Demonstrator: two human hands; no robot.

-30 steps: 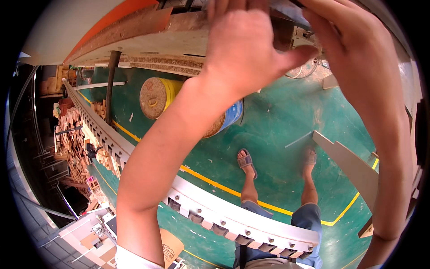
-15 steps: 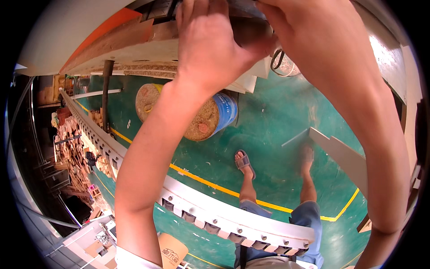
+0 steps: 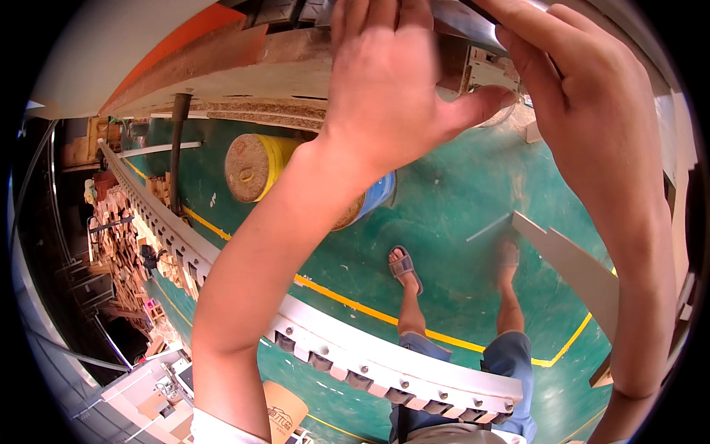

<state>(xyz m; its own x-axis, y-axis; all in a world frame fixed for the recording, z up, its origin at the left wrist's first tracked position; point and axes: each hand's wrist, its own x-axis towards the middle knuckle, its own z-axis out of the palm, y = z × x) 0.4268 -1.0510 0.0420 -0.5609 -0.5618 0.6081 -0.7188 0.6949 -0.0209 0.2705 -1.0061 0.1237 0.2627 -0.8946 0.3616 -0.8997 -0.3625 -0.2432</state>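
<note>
"Hands are way up at the top of the head view, yeah? What've they got?"

"Left hand (image 3: pixel 388 85) reaches over the rim of a brown-edged surface (image 3: pixel 296 63), fingers close together, thumb stuck out wide. Fingertips run off the top, so can't tell if that grip has hold of anything. There's a shiny metal piece (image 3: pixel 466 21) right by it, between the two hands. Right hand (image 3: pixel 584 81) has its fingers half bent next to that metal, and I can't tell if that grip is on it or just close."

"Why the pose tho?"

"My read: flat fingers suit pressing from above, bent ones suit an edge. Only a guess."

"And the drums?"

"Yellow drum (image 3: pixel 275 159) is on the green floor (image 3: pixel 458 214), blue drum (image 3: pixel 379 194) beside it, partly hidden by the left forearm (image 3: pixel 259 259). Yellow one's topped with brown sawdusty stuff, so probably parked near the surface for waste. White roller rail (image 3: pixel 399 366) crosses in front of the shorts (image 3: pixel 510 355), maybe there to carry long pieces."
</note>
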